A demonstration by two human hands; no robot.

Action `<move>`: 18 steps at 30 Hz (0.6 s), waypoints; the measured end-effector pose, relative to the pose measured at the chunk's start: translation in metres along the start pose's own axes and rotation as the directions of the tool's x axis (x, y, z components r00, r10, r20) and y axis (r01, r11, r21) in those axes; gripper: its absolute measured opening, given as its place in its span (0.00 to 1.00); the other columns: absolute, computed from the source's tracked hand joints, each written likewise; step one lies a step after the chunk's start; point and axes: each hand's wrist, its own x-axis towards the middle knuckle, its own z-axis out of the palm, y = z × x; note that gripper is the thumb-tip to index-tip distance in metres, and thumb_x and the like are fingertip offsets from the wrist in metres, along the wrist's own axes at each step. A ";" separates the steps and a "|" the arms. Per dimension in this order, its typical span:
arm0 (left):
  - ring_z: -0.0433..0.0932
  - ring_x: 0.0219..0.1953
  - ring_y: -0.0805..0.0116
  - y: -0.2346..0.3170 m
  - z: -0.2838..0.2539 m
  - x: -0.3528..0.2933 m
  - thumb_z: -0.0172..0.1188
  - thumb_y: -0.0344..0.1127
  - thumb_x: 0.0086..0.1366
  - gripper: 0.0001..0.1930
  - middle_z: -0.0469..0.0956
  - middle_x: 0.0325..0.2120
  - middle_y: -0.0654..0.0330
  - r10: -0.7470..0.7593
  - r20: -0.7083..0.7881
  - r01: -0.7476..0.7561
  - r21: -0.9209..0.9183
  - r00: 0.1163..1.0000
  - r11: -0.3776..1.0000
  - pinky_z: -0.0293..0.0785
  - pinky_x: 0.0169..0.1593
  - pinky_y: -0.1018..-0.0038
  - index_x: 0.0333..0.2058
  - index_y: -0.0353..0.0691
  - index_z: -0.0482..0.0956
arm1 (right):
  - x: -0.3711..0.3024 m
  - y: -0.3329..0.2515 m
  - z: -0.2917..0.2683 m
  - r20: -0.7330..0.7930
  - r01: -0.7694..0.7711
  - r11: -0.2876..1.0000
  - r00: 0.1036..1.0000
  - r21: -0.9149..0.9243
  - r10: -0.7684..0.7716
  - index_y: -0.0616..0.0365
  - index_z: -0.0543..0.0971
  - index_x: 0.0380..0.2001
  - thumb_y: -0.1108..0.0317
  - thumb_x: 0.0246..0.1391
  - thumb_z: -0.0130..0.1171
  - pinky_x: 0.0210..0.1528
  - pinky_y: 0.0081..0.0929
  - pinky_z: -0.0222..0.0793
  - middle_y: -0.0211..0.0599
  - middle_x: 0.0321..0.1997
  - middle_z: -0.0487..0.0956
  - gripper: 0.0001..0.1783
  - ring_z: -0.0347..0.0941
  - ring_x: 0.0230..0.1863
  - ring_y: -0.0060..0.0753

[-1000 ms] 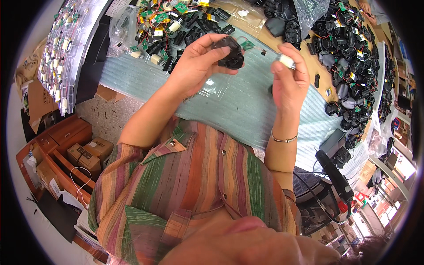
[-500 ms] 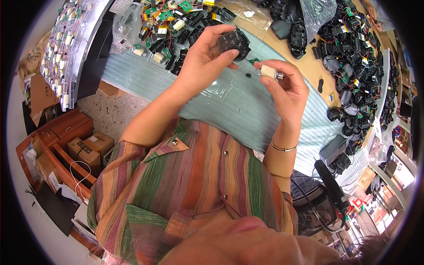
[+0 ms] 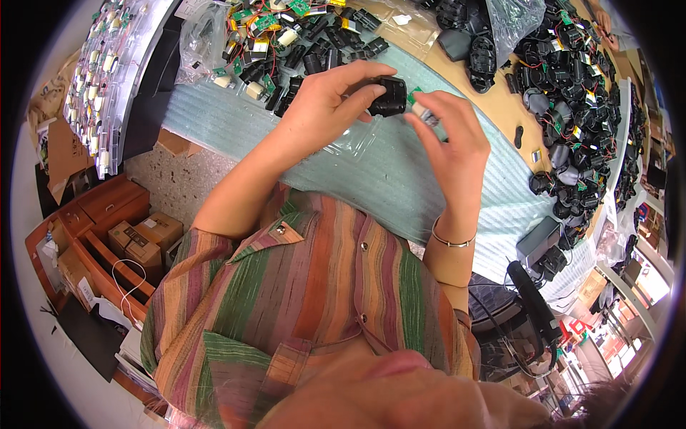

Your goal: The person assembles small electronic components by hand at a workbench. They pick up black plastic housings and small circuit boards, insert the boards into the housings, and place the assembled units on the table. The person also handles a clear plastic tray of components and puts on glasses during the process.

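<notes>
My left hand [image 3: 330, 100] is closed round a black plastic housing [image 3: 389, 97], held above the mat, its far end clear of the fingers. Close to that end, my right hand [image 3: 454, 125] pinches a small cream-coloured block with a metal end [image 3: 423, 113], perhaps a little motor; it is blurred and partly covered by the fingers. The block and the housing are very near each other, and whether they touch I cannot tell. A bit of green circuit board [image 3: 415, 94] shows just beyond the block; I cannot make out whether it is joined to it.
Pale foam sheeting [image 3: 371, 179] covers the table, with a clear plastic tray [image 3: 351, 146] under my hands. Black housings, boards and wired parts [image 3: 286, 43] are heaped at the far left, more black parts [image 3: 564, 121] at the right. A rack of parts [image 3: 107, 86] stands left.
My left hand has lowered and turned the housing, so a narrower side shows. My right hand has brought the cream block left and up beside the housing.
</notes>
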 end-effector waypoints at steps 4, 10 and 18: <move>0.78 0.34 0.78 0.009 0.004 -0.002 0.57 0.29 0.68 0.18 0.79 0.44 0.60 0.034 -0.001 -0.034 0.047 0.999 0.998 0.78 0.36 0.81 0.56 0.37 0.74 | 0.004 -0.012 0.001 0.081 -0.036 0.994 0.996 0.104 0.027 0.54 0.81 0.44 0.77 0.44 0.69 0.37 0.23 0.74 0.35 0.40 0.77 0.20 0.76 0.34 0.32; 0.78 0.40 0.77 0.008 0.005 -0.010 0.58 0.30 0.68 0.21 0.79 0.44 0.58 0.082 0.068 -0.083 0.001 0.994 0.997 0.77 0.41 0.79 0.59 0.37 0.70 | -0.001 -0.004 0.012 -0.003 -0.192 0.903 0.978 0.384 0.209 0.58 0.81 0.41 0.77 0.42 0.70 0.40 0.23 0.73 0.34 0.40 0.78 0.18 0.75 0.35 0.28; 0.76 0.44 0.77 0.007 0.011 -0.003 0.55 0.30 0.70 0.19 0.79 0.45 0.61 0.020 0.032 -0.006 -0.400 0.999 0.917 0.75 0.47 0.79 0.58 0.37 0.71 | 0.002 -0.010 0.015 -0.206 0.110 0.990 0.974 0.092 -0.090 0.57 0.81 0.38 0.78 0.39 0.71 0.38 0.26 0.71 0.35 0.40 0.79 0.18 0.73 0.36 0.34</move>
